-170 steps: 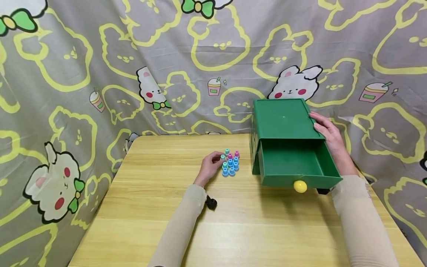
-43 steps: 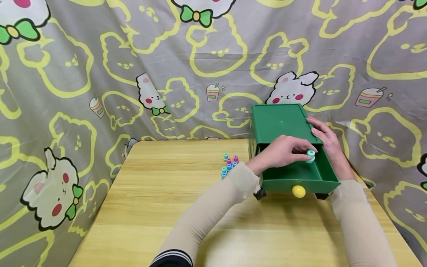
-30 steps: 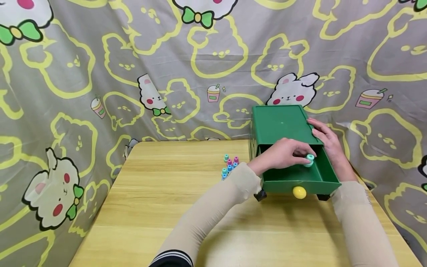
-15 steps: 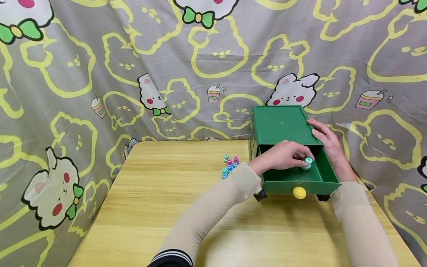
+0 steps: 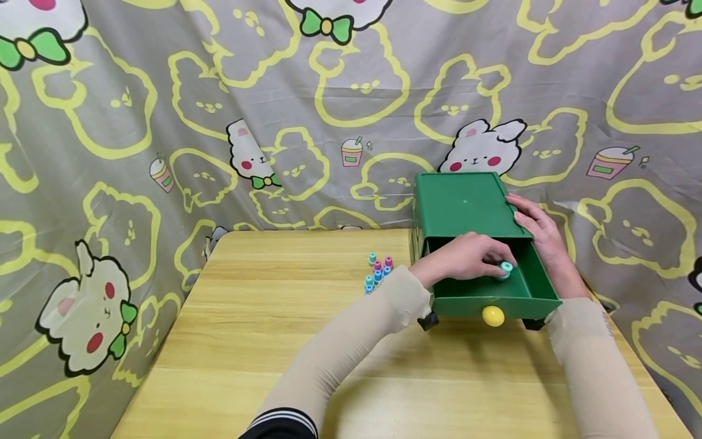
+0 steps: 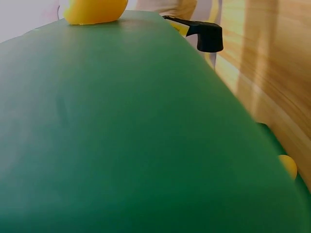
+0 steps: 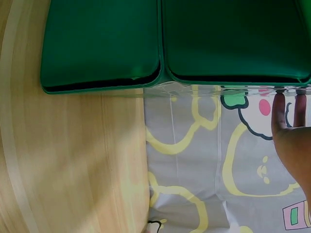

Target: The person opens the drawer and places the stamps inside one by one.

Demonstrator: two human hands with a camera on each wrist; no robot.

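In the head view my left hand (image 5: 471,253) reaches into the pulled-out drawer (image 5: 460,306) of a green cabinet (image 5: 466,204). Between thumb and fingers it pinches a small teal plastic piece (image 5: 506,269) with a ringed top, low inside the drawer. My right hand (image 5: 540,228) lies along the cabinet's right side, fingers extended against its upper edge. The right wrist view shows that hand (image 7: 294,136) with fingertips touching the cabinet wall. Only the drawer's green surface and a yellow knob (image 6: 95,10) fill much of the left wrist view; the hand is hidden there.
Several small teal, pink and blue pieces (image 5: 377,276) stand together on the wooden table (image 5: 263,292), left of the cabinet and partly behind my left sleeve. A patterned grey cloth (image 5: 378,116) hangs behind the table. A black camera mount (image 5: 428,321) sits at my left wrist.
My left hand has taken a teal piece from the cluster and carried it right, into the drawer. Over the last second it has lowered slightly. The right hand stays on the cabinet.
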